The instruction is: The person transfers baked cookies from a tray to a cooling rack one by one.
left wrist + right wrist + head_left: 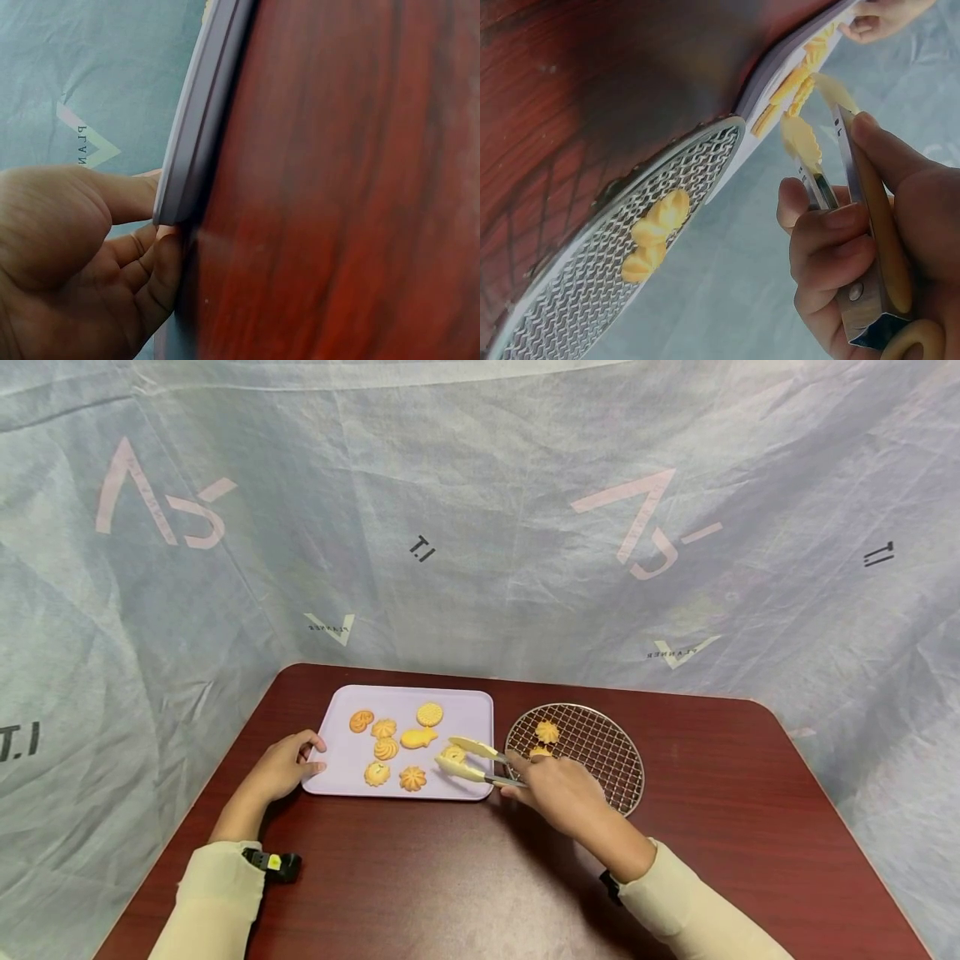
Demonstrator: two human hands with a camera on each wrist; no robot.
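My left hand [281,766] pinches the left edge of a pale lilac tray [337,703]; in the left wrist view the thumb lies over the rim and the fingers sit below it. My right hand [562,793] grips metal tongs [859,225] with cream-coloured tips. The tips stand on either side of a round cookie [453,753] near the tray's right edge, with a gap between them in the right wrist view. Several more cookies lie on the tray, among them a fish-shaped cookie [417,739] and a flower-shaped cookie [412,778].
Right of the tray stands a round wire cooling rack [622,760], partly under my right forearm and hand. A ridged cookie [547,732] lies on it, with another cookie [540,752] close by. Beneath everything is a dark red wooden table [420,877], with a grey printed curtain [480,610] behind.
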